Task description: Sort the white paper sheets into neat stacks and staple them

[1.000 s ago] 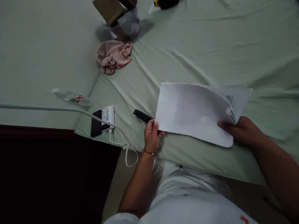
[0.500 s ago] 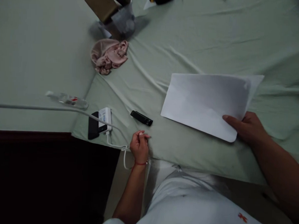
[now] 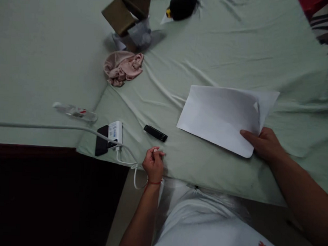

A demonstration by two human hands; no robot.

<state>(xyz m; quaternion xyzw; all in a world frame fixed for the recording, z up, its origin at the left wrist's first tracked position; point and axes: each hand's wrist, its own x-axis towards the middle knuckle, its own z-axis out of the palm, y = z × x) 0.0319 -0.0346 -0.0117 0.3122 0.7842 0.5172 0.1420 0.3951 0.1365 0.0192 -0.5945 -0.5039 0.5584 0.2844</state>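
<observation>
My right hand [image 3: 263, 143] grips several white paper sheets [image 3: 216, 114] by their lower right corner, thumb on top and fingers underneath. The sheets are slightly fanned at the right and curl up a little over the green bedsheet. My left hand [image 3: 153, 163] rests at the near edge of the bed, fingers curled in with the thumb against them; nothing shows in it. Just beyond its fingertips lies a slim black object [image 3: 155, 132] that looks like a stapler, apart from the hand. A red string circles the left wrist.
A black phone [image 3: 101, 140] and a white power bank [image 3: 115, 132] with a white cable lie at the bed's left corner. A clear plastic bottle [image 3: 77, 112], a crumpled pink cloth [image 3: 123, 67], an open cardboard box [image 3: 119, 16] and a black-and-yellow object [image 3: 182, 6] lie further off.
My right hand and the sheets have shifted slightly left, and the sheets' right side is lower. The view has tilted a little upward. My left hand keeps its place by the black object.
</observation>
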